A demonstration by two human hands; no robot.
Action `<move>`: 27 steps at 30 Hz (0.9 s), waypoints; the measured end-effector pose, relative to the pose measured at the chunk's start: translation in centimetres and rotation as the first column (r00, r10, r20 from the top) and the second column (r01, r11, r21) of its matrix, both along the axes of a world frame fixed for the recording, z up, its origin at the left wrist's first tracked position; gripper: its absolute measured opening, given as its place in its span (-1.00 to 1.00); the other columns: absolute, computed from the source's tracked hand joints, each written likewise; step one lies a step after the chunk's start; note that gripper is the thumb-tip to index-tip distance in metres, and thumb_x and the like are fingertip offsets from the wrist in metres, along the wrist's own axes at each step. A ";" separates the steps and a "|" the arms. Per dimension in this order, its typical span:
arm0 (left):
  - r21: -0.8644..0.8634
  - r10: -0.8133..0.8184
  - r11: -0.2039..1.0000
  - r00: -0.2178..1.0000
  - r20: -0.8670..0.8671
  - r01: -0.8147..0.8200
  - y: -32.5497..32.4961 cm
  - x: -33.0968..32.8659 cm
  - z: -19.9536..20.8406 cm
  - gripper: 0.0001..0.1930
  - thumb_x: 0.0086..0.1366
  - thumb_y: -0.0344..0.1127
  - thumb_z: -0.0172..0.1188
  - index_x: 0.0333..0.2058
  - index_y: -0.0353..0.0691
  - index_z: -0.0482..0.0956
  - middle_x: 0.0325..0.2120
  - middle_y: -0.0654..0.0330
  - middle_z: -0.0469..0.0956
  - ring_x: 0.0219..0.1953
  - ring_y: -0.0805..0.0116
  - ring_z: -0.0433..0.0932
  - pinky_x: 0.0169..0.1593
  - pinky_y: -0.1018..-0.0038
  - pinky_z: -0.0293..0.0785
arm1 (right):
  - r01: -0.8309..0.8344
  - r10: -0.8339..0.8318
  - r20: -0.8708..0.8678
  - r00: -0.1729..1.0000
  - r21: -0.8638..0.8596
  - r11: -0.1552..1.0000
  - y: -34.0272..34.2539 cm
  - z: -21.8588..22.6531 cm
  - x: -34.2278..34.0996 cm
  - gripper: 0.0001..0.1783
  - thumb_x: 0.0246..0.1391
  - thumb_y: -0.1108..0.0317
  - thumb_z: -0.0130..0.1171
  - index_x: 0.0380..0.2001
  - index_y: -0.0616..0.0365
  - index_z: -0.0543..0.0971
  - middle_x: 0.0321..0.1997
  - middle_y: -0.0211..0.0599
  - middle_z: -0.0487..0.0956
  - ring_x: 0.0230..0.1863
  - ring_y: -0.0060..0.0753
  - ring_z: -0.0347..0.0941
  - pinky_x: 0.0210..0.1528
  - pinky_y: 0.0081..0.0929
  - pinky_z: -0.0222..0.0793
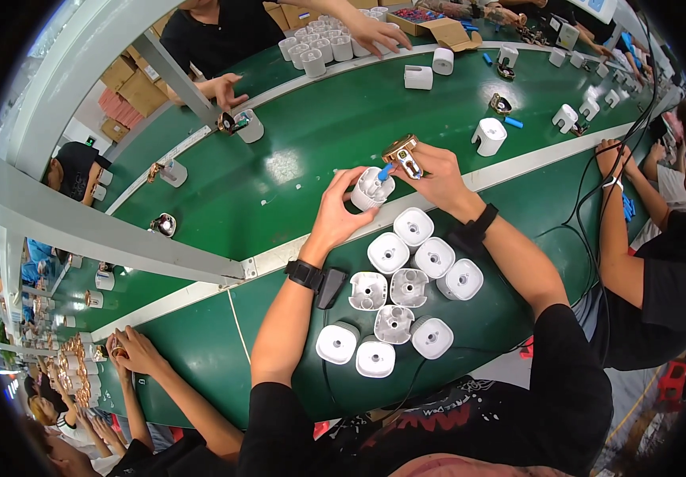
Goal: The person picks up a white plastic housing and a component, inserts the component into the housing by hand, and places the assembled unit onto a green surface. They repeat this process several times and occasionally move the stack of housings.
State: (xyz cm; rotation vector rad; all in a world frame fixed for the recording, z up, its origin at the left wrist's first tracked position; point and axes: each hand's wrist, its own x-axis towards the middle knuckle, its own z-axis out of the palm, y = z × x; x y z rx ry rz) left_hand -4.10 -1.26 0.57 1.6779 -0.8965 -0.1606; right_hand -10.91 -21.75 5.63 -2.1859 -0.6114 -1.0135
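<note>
My left hand (335,211) grips an open-topped white plastic housing (363,199) at the near edge of the green belt. My right hand (440,176) pinches a gold-coloured round part with a small circuit board (409,161) just above the housing's mouth. Between the two sits a blue piece (385,172), partly in the housing; its full shape is hidden. Close to my forearms, several white housings (388,253) stand grouped on the green bench (510,318). Some of these show closed tops with a centre hole, others open insides such as the ribbed housing (409,287).
A metal rail (510,169) parts the bench from the belt (319,135). A slanting grey frame post (120,230) crosses the left. On the belt are a white housing (489,137) and a blue cylinder (514,122). Black cables (585,215) hang at right. Co-workers sit on both sides and opposite.
</note>
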 end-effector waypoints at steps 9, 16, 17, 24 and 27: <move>-0.010 -0.003 1.000 0.998 -0.059 0.003 0.2 -0.1 0.2 -0.32 -0.06 -0.50 0.40 0.12 -0.22 0.44 0.04 0.17 0.44 0.15 0.23 0.47 0.15 0.30 0.49 | -0.039 0.039 -0.017 0.999 0.005 0.999 0.1 0.2 -0.2 -0.70 -0.09 0.48 0.43 -0.22 0.25 0.66 -0.23 -0.21 0.65 -0.33 -0.23 0.59 -0.33 -0.43 0.50; -0.004 -0.035 0.999 0.998 -0.049 0.035 0.2 0.0 0.6 -0.30 -0.06 -0.52 0.39 0.14 -0.28 0.40 0.05 0.16 0.43 0.16 0.25 0.46 0.20 0.32 0.47 | -0.057 0.051 -0.102 0.994 -0.057 0.997 0.0 0.1 -0.3 -0.73 -0.06 0.46 0.42 -0.23 0.24 0.65 -0.20 -0.20 0.65 -0.29 -0.18 0.58 -0.28 -0.41 0.50; 0.002 -0.039 0.999 0.998 -0.053 0.039 0.2 -0.1 0.6 -0.29 -0.06 -0.53 0.39 0.15 -0.31 0.39 0.06 0.16 0.43 0.16 0.27 0.46 0.22 0.33 0.45 | -0.048 0.044 -0.134 0.990 -0.026 0.999 0.1 0.3 -0.3 -0.73 -0.06 0.47 0.41 -0.23 0.25 0.65 -0.20 -0.20 0.65 -0.29 -0.18 0.58 -0.28 -0.41 0.50; -0.025 -0.035 0.999 0.998 -0.042 0.034 0.1 -0.1 0.5 -0.32 -0.06 -0.52 0.39 0.12 -0.27 0.43 0.04 0.15 0.44 0.15 0.23 0.47 0.18 0.31 0.49 | -0.042 0.049 -0.177 0.983 0.042 0.998 0.5 0.1 -0.3 -0.73 -0.06 0.47 0.40 -0.22 0.26 0.65 -0.24 -0.18 0.67 -0.31 -0.16 0.58 -0.28 -0.40 0.50; -0.028 -0.038 0.999 0.998 -0.047 0.036 0.1 0.0 0.5 -0.32 -0.06 -0.52 0.39 0.12 -0.28 0.43 0.04 0.15 0.44 0.15 0.23 0.48 0.18 0.32 0.49 | -0.037 0.039 -0.154 0.987 0.018 0.999 0.6 0.1 -0.1 -0.72 -0.05 0.47 0.40 -0.21 0.26 0.65 -0.25 -0.16 0.67 -0.32 -0.15 0.58 -0.27 -0.40 0.50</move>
